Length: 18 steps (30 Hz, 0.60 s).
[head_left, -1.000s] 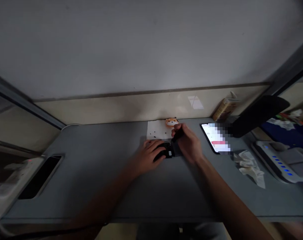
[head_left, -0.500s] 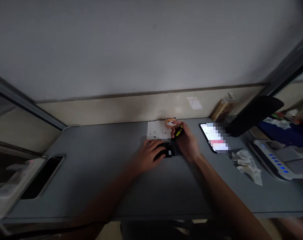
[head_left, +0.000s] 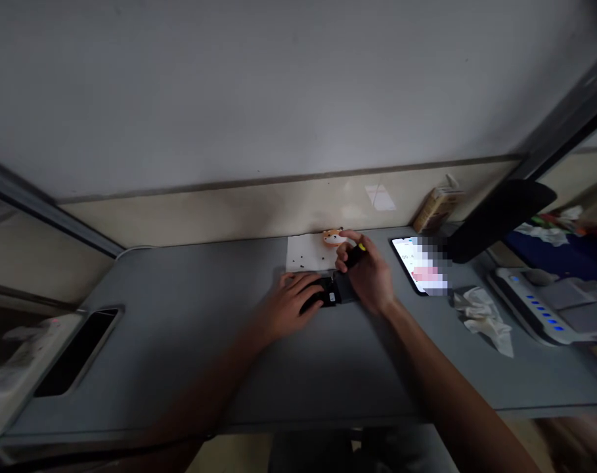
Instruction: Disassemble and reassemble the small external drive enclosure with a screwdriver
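Observation:
My left hand (head_left: 291, 305) rests on a flat black device (head_left: 333, 289) on the grey desk, its fingers curved over the left part and holding it down. A small white label shows on the device's uncovered part. In my right hand (head_left: 372, 279) is a black-and-yellow screwdriver (head_left: 358, 255), its handle wrapped by the fingers, index finger raised along the top. The tip points down toward the device's upper edge; whether it touches, I cannot tell. Just behind, several tiny dark screws lie on a white sheet of paper (head_left: 310, 255), with an orange-and-white animal-face figure (head_left: 333, 238) at its corner.
Right of my hands lies a lit phone (head_left: 411, 263), partly blurred out, near crumpled tissue (head_left: 483, 318) and a white charging unit with blue lights (head_left: 534, 305). A drink carton (head_left: 436, 207) stands by the wall. At left is a dark-screened phone (head_left: 79, 355).
My right hand has turned slightly, so less of the screwdriver's yellow shows and the index finger is straighter. My left hand stays on the device. The whole view has shifted a little.

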Motion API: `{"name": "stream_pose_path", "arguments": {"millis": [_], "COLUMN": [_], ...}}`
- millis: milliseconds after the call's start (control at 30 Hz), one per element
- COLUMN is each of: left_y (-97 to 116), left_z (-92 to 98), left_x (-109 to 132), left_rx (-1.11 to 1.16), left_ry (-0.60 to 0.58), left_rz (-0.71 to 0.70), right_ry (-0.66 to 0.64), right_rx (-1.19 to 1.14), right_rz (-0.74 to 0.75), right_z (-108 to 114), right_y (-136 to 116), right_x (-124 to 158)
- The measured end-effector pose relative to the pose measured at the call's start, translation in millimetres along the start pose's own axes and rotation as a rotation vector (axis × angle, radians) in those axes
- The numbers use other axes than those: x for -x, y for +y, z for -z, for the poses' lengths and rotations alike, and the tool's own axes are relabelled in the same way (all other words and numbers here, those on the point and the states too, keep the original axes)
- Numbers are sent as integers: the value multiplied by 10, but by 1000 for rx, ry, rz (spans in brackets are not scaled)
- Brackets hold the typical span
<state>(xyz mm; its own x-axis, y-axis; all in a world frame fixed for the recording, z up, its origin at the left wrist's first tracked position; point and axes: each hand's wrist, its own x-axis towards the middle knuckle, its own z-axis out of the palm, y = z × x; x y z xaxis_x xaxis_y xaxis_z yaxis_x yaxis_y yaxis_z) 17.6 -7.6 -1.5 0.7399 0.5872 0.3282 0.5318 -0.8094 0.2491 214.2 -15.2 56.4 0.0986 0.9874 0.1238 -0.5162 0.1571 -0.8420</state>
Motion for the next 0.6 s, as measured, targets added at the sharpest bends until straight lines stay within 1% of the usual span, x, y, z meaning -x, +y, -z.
{"name": "stream_pose_path", "arguments": {"millis": [133,267,367,433,533,600], "left_y": [-14,-25,-26,-28,-34,-36], "left_z": [-9,-23,-29,-31,-29,-23], "left_x": [10,21,21,19,17,17], "left_rx": [-6,0,5,10,13,13], "left_ry": [-11,-23,-23,-18,-10,-6], "left_rz": [7,11,24,25,14,10], "right_ry": [28,25,53,44,21,31], "right_rx": [29,60,140,116,30,40], "right_rz": [11,-1,55,68,18,8], "right_z": [28,52,40,23,5,9], "right_y": [-18,40,89,95,63,38], "right_x": [19,22,4,-8,-10,1]}}
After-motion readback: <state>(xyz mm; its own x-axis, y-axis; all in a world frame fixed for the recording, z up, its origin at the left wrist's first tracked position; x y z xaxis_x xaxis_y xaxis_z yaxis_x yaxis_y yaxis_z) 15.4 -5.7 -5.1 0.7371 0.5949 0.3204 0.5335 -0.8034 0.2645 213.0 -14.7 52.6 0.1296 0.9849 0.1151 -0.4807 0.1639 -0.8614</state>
